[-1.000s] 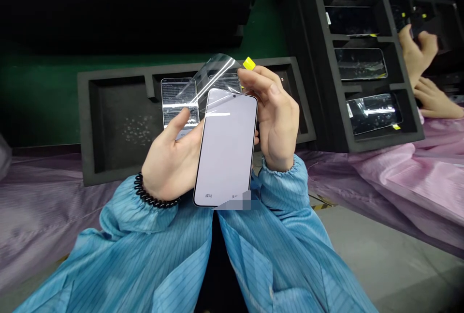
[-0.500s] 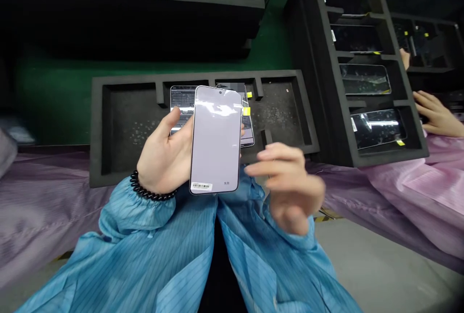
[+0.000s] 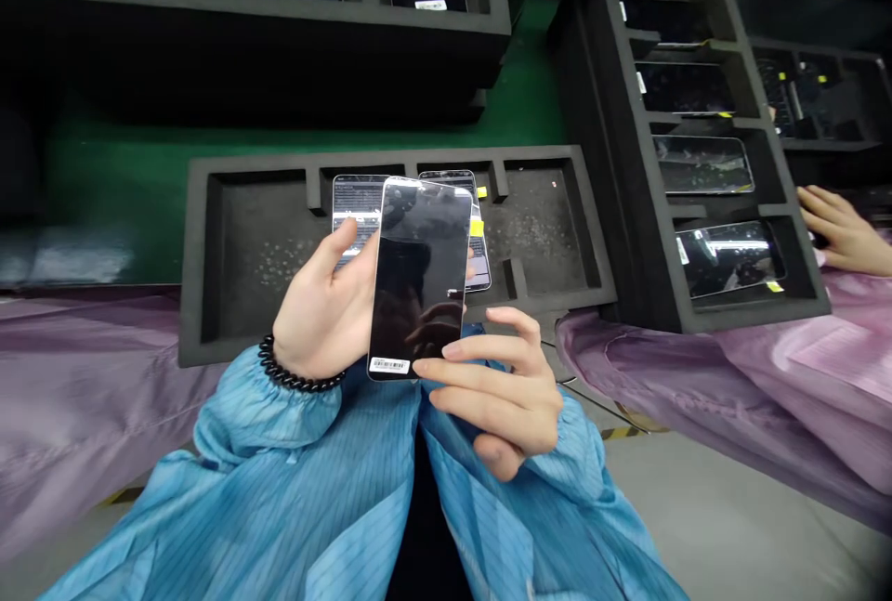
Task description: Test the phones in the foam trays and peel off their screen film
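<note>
The phone stands above the lower rim of the black tray, held up in the left hand. Its long axis runs from 6 to 12 o'clock, tipped slightly toward 1. From the left palm it lies toward 2 to 3 o'clock; those fingers pass behind it and grip it from below, tips showing past its 3 o'clock edge, while the thumb stands clear at 10 o'clock.

From the right hand the phone lies toward 10 to 11 o'clock. Both hands are close in: the left carries the phone, and the right has its fingers loosely spread, pinching nothing, one fingertip at the phone's 6 o'clock end, just beside the barcode label. Whether that fingertip presses or only hovers, I cannot tell.

Half a second ago the screen was pale and lit, with characters near its 5 o'clock corner, and the right hand was blurred and apart. Now the screen is dark, reflecting the fingers, with a small white mark near its 3 o'clock edge.
</note>
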Demonstrator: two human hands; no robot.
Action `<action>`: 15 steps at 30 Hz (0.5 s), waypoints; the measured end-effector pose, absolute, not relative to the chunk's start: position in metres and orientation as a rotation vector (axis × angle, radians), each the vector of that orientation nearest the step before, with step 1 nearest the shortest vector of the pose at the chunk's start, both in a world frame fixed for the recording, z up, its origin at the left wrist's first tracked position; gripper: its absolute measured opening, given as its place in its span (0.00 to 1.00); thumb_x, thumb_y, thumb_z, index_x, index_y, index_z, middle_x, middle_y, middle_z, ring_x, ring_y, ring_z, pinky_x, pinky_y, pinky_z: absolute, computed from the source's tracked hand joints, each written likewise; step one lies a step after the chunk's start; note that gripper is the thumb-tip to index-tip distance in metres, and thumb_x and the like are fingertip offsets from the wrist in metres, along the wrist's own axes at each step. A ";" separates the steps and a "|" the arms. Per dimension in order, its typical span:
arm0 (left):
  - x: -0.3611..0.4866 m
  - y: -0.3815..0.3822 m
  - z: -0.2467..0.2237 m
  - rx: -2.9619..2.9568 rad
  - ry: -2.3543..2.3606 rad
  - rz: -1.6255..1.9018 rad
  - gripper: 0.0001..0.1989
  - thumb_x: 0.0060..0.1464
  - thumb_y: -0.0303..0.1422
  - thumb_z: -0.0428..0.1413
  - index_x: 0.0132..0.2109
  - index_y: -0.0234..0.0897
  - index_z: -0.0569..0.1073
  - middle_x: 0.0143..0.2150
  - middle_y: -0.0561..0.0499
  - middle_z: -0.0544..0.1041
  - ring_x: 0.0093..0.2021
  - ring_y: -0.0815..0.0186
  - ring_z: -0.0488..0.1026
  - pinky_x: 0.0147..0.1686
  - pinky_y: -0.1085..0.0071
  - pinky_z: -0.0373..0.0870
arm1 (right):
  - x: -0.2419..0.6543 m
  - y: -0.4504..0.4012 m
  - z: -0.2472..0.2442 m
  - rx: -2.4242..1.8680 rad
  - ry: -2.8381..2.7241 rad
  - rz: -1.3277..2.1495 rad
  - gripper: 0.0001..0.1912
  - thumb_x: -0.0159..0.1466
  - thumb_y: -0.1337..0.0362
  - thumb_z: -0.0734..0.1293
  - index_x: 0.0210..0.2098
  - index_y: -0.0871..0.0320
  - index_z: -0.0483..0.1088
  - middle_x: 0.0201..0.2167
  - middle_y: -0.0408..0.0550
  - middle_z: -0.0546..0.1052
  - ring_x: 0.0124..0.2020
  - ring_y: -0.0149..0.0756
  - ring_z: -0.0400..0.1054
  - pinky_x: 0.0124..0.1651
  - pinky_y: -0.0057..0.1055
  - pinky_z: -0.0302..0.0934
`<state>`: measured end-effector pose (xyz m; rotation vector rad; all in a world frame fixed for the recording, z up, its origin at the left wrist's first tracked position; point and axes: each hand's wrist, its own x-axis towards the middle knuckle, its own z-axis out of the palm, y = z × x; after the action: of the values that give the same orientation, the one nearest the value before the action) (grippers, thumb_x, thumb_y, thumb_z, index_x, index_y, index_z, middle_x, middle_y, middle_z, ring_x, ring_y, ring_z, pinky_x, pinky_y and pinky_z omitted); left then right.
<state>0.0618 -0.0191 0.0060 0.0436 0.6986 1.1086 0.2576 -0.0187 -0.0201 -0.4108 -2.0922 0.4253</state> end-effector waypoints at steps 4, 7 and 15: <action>0.066 -0.023 -0.002 0.024 0.564 1.090 0.31 0.69 0.48 0.37 0.73 0.41 0.54 0.67 0.43 0.70 0.71 0.50 0.62 0.72 0.46 0.51 | 0.262 0.000 -0.016 -0.755 -1.991 0.447 0.13 0.71 0.63 0.57 0.44 0.54 0.74 0.42 0.46 0.82 0.45 0.39 0.75 0.49 0.42 0.69; 0.067 -0.030 -0.011 0.047 0.390 0.925 0.32 0.70 0.48 0.36 0.69 0.36 0.63 0.66 0.40 0.72 0.68 0.49 0.67 0.71 0.46 0.56 | 0.264 0.016 -0.014 -1.088 -1.793 0.490 0.10 0.69 0.65 0.61 0.46 0.54 0.72 0.42 0.46 0.78 0.41 0.37 0.72 0.44 0.38 0.68; 0.072 -0.030 -0.001 0.037 0.444 0.950 0.29 0.70 0.47 0.37 0.69 0.41 0.64 0.63 0.44 0.75 0.66 0.54 0.70 0.70 0.51 0.59 | 0.265 0.010 -0.011 -0.619 -2.125 0.216 0.19 0.70 0.54 0.57 0.49 0.50 0.76 0.52 0.46 0.78 0.57 0.44 0.68 0.69 0.50 0.58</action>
<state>0.0722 -0.0299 -0.0008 0.0366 0.4441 0.9503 0.2646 0.0103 -0.0113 -0.6191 -2.1251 0.2162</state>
